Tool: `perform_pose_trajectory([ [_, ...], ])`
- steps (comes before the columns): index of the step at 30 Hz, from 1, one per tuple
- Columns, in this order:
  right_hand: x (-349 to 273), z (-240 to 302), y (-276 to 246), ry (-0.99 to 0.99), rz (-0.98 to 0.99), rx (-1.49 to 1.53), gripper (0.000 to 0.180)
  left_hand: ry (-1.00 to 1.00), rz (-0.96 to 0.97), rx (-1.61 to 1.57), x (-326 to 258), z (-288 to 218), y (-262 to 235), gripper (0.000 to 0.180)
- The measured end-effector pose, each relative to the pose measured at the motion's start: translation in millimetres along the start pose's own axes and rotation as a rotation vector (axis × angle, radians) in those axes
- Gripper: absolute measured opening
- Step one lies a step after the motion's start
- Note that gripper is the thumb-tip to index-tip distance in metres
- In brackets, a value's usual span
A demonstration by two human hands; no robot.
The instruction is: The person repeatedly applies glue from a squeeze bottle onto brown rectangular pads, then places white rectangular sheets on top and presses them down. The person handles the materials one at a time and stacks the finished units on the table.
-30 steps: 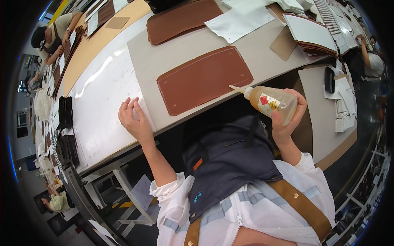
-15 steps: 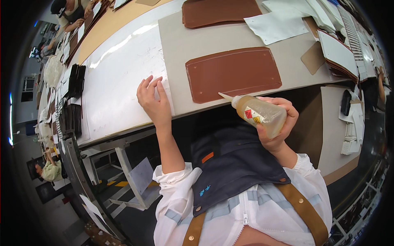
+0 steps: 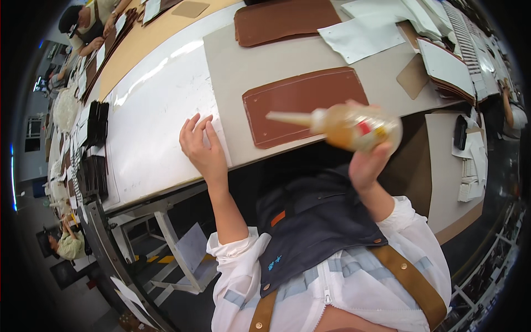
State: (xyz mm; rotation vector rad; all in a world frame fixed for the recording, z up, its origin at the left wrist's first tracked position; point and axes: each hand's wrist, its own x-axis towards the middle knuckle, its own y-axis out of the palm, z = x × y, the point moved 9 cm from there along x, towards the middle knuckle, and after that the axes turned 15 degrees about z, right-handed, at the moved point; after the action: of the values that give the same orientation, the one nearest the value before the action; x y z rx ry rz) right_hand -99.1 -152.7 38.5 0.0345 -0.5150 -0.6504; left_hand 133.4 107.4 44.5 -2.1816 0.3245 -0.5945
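My right hand [image 3: 369, 165] grips a translucent squeeze bottle [image 3: 354, 126] with amber liquid inside and a long pale nozzle. The bottle is raised, lying nearly level with its nozzle to the left, and is somewhat blurred. Beneath and behind it lies a flat reddish-brown leather panel [image 3: 287, 99] with a pale line along its border and small holes near the corners. Over the white part of the table rests or hovers my left hand [image 3: 202, 146], fingers loosely spread and holding nothing; contact with the surface cannot be made out.
A stack of brown leather panels [image 3: 285, 23] lies farther back on the grey board [image 3: 227, 72]. White sheets [image 3: 362, 41] and a panel pile [image 3: 445, 69] are at the right. Dark strips [image 3: 95, 124] are stacked at left. A co-worker [image 3: 91, 25] works at far left.
The bottle has lifted from the panel's near edge, its nozzle swinging left and up to about level. My left hand has shifted slightly toward me, and the view has moved a little.
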Motion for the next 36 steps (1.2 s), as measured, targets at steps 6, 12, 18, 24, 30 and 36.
perform_pose_trajectory([
  [6,28.1,11.3,-202.2,0.093,-0.438,-0.545,0.067,0.002,-0.001,-0.012,-0.4,-2.8,2.3,0.019],
  [12,41.0,37.5,-187.9,-0.074,-0.496,-1.352,0.048,-0.01,-0.004,0.028,-2.6,-0.6,-1.1,0.019],
  [18,134.9,13.1,-46.9,-0.081,0.219,-1.144,0.029,0.015,-0.03,-0.111,-0.8,-2.5,-14.2,0.019],
  [24,175.9,-72.7,-6.7,0.121,0.632,-1.532,0.012,0.195,0.063,-0.21,25.6,-64.9,-18.2,0.019],
  [30,193.9,-79.4,-25.4,0.154,0.524,-1.265,0.014,0.571,0.374,-0.219,71.9,-167.8,38.0,0.013],
  [36,203.6,-66.0,-43.6,0.214,0.455,-1.11,0.015,0.909,0.469,0.002,88.5,-243.1,134.3,0.032],
])
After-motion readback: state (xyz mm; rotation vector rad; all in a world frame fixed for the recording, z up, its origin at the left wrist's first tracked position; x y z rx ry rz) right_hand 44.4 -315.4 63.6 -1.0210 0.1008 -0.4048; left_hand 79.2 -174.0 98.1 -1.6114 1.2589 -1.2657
